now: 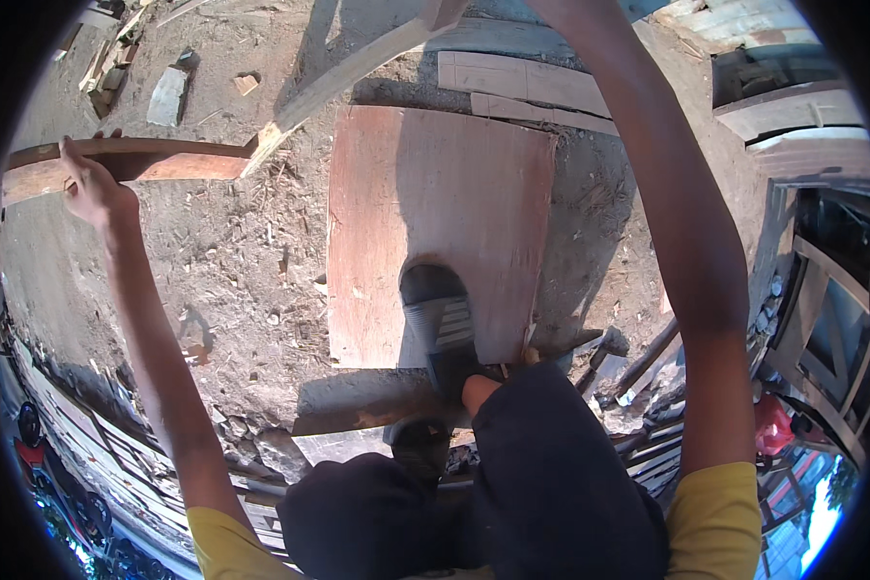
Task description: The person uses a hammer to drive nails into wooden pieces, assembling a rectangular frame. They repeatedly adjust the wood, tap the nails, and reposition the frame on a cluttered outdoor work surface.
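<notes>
My left hand (pixel 101 193) grips a reddish-brown wooden plank (pixel 188 166) at the far left, thumb on the near side and fingertips showing over the far edge. Where this plank ends on the right, it meets the splintered tip of a long pale wooden beam (pixel 343 85), which slants up to the top edge. From the right, my right forearm (pixel 662 174) stretches across to the top of the picture; its hand lies outside the frame. A square plywood sheet (pixel 367 222) rests on the ground, with my sandalled foot (pixel 440 324) upon it.
Beyond the sheet lie flat boards (pixel 522 77). A grey block (pixel 168 95) and wood scraps (pixel 106 77) are at the upper left. Chips and shavings litter the dirt (pixel 242 261). Slats (pixel 116 435) run along the lower left, and a wooden frame (pixel 822 338) stands at right.
</notes>
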